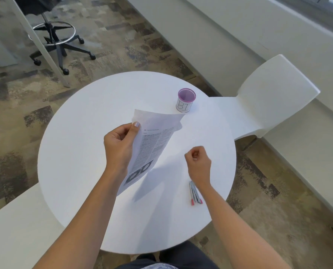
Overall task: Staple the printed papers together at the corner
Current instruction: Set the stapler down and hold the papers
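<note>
My left hand (120,144) grips the printed papers (152,144) along their left edge and holds them tilted above the round white table (80,152). The sheets carry columns of text and a dark picture near the bottom. My right hand (197,160) hovers over the table to the right of the papers, fingers curled in with nothing visible in them. A grey stapler with pink ends (195,193) lies on the table just behind my right wrist.
A purple-rimmed cup with a white label (185,100) stands at the table's far right. A white chair (274,98) sits beyond the table on the right, a white bench (16,230) on the left. An office stool (55,39) stands on the carpet far left.
</note>
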`<action>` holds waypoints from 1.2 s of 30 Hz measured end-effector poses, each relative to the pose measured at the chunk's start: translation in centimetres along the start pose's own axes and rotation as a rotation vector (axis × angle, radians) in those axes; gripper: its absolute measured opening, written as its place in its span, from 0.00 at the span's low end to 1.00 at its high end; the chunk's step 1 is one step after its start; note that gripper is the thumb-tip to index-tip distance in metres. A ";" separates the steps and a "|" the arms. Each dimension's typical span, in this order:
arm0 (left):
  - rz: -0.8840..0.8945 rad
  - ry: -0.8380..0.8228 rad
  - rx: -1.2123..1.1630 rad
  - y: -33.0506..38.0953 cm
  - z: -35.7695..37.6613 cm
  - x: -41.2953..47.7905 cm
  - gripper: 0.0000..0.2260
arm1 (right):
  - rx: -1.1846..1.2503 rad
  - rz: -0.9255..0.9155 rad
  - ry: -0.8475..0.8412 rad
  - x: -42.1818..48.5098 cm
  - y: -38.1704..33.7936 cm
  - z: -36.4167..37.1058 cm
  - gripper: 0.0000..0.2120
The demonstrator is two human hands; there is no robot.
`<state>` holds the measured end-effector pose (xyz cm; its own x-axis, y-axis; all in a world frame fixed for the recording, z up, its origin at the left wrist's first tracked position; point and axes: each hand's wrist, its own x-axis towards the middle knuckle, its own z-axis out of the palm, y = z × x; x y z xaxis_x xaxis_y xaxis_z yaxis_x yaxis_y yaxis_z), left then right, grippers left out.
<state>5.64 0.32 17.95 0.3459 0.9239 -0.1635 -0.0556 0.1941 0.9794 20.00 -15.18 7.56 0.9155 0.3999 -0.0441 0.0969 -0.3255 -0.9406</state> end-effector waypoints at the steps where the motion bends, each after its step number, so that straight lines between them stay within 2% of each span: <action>1: 0.000 0.006 0.000 0.2 0.2 0.4 0.06 | 0.021 -0.017 0.021 1.5 -1.2 0.0 0.07; 5: 0.018 0.016 0.000 1.2 1.3 2.1 0.07 | 0.039 -0.073 0.035 7.6 -5.4 -0.3 0.02; 11: 0.048 0.066 0.000 2.0 2.6 4.7 0.07 | -0.073 -0.113 0.013 16.4 -7.9 0.1 0.02; 19: 0.014 0.086 0.045 1.8 4.5 7.7 0.07 | -0.220 -0.001 -0.057 25.5 -7.2 2.2 0.03; 28: -0.006 0.125 0.047 1.5 5.3 10.5 0.06 | -0.327 0.030 -0.083 32.1 -7.1 5.6 0.10; 36: -0.043 0.140 0.040 0.5 5.2 11.1 0.07 | -0.419 0.016 -0.101 34.4 -7.1 6.8 0.16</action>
<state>14.33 9.00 17.22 0.2131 0.9524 -0.2178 -0.0056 0.2241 0.9745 48.12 6.69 10.47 0.8773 0.4671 -0.1101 0.2523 -0.6441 -0.7221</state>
